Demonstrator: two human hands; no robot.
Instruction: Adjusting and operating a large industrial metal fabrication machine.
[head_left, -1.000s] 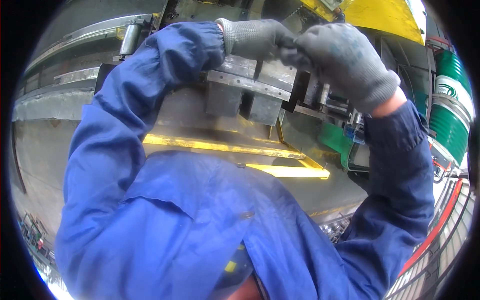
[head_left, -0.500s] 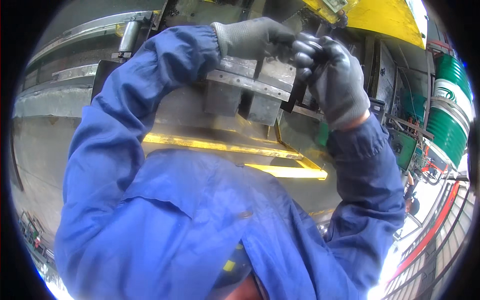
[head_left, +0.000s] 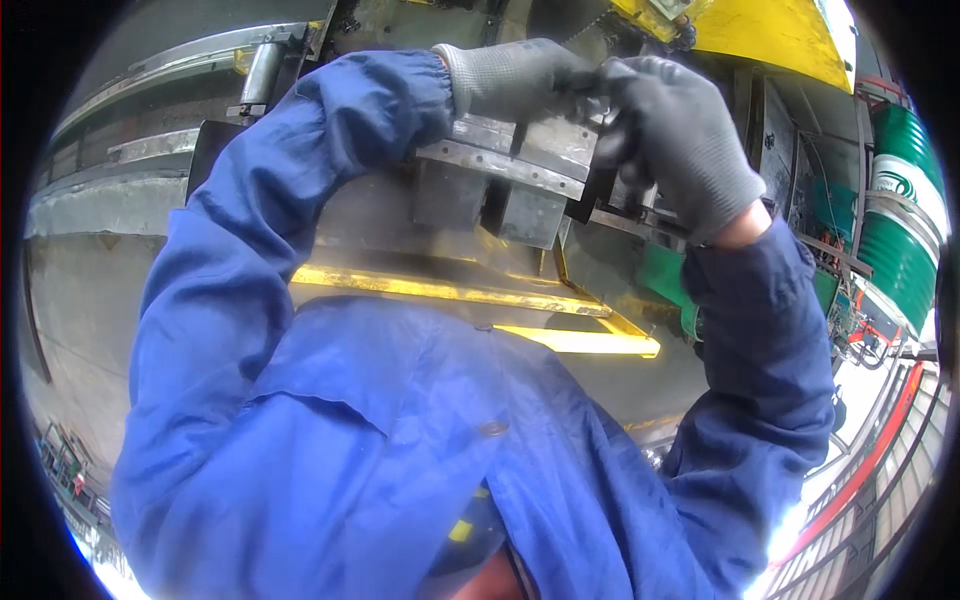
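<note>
My left hand point(head_left: 515, 80), in a grey knit glove with a darker palm, reaches across above a drilled metal bar point(head_left: 500, 168). Its fingers are closed and pinched at their tips. From the other side my right hand point(head_left: 685, 135), gloved the same way, meets it with curled fingers. Between the fingertips a small shiny spot shows, too small and too covered to name. Below the bar hang two grey metal blocks point(head_left: 530, 217) with a dark gap between them.
A yellow metal frame point(head_left: 430, 287) runs between my body and the machine. Overhead at the right juts a yellow machine part point(head_left: 770, 40). A green and white drum point(head_left: 905, 215) stands far right. A metal cylinder point(head_left: 261, 75) and long rails point(head_left: 150, 147) lie to the left.
My right hand has turned, its back now showing more, and its wrist has shifted right and slightly down. My left hand has moved slightly right; the fingertips still meet.
</note>
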